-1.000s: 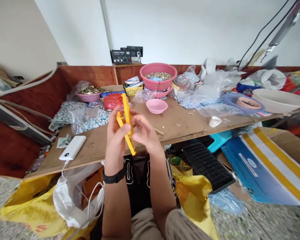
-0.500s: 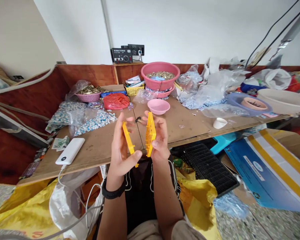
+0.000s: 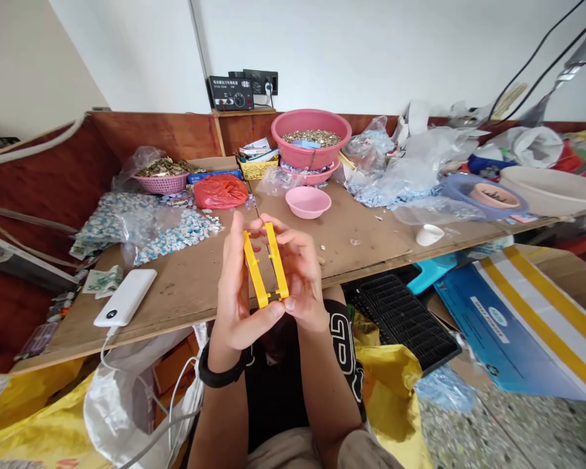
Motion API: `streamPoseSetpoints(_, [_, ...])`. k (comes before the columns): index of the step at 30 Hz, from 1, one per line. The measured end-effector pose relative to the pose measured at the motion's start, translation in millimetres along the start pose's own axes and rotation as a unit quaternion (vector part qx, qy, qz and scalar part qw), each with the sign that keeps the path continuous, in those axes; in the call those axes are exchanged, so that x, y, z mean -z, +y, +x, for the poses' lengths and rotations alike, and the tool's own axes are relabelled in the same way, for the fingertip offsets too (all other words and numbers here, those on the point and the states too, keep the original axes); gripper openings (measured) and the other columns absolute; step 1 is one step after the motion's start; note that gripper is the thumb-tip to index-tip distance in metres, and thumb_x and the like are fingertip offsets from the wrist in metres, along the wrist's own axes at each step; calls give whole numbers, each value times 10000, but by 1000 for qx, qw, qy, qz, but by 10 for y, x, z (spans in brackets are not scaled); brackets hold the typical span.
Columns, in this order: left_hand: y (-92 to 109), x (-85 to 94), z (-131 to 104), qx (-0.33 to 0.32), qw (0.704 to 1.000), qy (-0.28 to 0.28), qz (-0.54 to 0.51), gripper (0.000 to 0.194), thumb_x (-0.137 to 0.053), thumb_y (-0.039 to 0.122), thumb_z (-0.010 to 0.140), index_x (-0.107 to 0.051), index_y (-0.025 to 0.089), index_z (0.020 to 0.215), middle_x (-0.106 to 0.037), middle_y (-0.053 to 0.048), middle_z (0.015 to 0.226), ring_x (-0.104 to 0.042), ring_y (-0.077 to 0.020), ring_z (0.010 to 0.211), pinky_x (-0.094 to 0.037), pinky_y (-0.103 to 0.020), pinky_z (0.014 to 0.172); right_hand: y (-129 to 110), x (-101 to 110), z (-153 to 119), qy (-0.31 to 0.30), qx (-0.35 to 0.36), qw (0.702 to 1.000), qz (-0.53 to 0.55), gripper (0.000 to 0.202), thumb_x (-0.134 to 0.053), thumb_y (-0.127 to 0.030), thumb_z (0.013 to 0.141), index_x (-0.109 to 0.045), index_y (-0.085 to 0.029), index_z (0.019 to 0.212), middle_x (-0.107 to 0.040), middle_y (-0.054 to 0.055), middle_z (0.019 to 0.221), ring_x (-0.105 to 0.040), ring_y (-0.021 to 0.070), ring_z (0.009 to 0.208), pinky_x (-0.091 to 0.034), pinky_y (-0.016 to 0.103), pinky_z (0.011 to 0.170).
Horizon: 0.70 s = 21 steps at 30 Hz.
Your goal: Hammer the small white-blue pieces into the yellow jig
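Observation:
Two yellow plastic frame-like pieces are held upright, facing each other, above the front edge of the table. My left hand point(image 3: 237, 293) is closed on the left yellow piece point(image 3: 255, 270), its thumb along the lower end. On the other side, my right hand point(image 3: 305, 283) grips the right yellow piece point(image 3: 277, 260) with fingers behind it and thumb low. Their lower ends meet or nearly meet near a small dark part point(image 3: 275, 296); the upper ends stand apart. Beyond the hands stands a small pink bowl point(image 3: 308, 202).
A large pink basin point(image 3: 311, 153) of small metal parts stands at the back. To the left are a red plastic bag point(image 3: 221, 191), a heap of blue-white small packets point(image 3: 180, 236) and a white power bank point(image 3: 125, 298). A small white cup point(image 3: 429, 235) lies toward the right edge.
The two yellow pieces have come closer together and turned, their lower ends now meeting or nearly so. Both hands have drawn together. The view has shifted slightly.

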State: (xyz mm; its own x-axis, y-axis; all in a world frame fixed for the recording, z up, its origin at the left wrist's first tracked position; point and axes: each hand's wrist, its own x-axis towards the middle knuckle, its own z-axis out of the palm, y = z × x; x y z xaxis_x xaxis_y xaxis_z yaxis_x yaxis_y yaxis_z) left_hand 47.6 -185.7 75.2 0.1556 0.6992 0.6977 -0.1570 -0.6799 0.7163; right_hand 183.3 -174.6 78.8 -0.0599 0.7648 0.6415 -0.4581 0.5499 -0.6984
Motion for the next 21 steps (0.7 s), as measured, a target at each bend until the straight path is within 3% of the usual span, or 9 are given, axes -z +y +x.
streamPoseSetpoints(5, [-52, 62, 58, -8, 999, 6, 34, 1132, -883, 692, 973, -243, 521, 1890, -334, 5, 1922, -259, -432, 1811, -269, -713, 1504, 36, 7, 50, 4, -6, 1000, 11, 749, -950, -740, 773, -650, -386, 1361, -558, 80, 1764, -546, 456, 1638, -495, 729, 1309])
streamPoseSetpoints(9, [-51, 137, 77, -1, 997, 4, 73, 1105, -851, 699, 993, -250, 491, 1897, -399, -39, 1890, -361, -471, 1763, -312, -753, 1475, 37, -47, 90, 3, -6, 1000, 30, 590, -920, -661, 861, -688, -410, 1342, -584, 49, 1736, -528, 419, 1670, -464, 718, 1356])
streamPoseSetpoints(12, [-92, 196, 54, -3, 995, 16, 95, 1132, -865, 723, 969, -274, 460, 1898, -423, -72, 1875, -368, -494, 1756, -302, -773, 1472, 89, -58, 117, -13, -4, 999, 52, 594, -916, -668, 871, -706, -386, 1350, -600, 80, 1725, -567, 431, 1635, -454, 741, 1352])
streamPoseSetpoints(16, [-204, 255, -7, 9, 995, 37, 98, 1051, -843, 737, 988, -336, 482, 1873, -432, -46, 1876, -372, -465, 1763, -371, -724, 1456, 279, -36, 131, 22, -47, 998, 43, 758, -974, -749, 754, -705, -362, 1347, -627, 117, 1705, -629, 441, 1557, -568, 700, 1241])
streamPoseSetpoints(21, [-293, 387, -24, 18, 993, 20, 119, 1041, -925, 696, 911, -517, 348, 1804, -580, -134, 1774, -527, -482, 1655, -421, -717, 1403, 568, 97, 147, 97, -161, 978, 93, 666, -702, -820, 946, -687, -341, 1409, -789, 102, 1451, -741, 368, 1396, -629, 646, 1168])
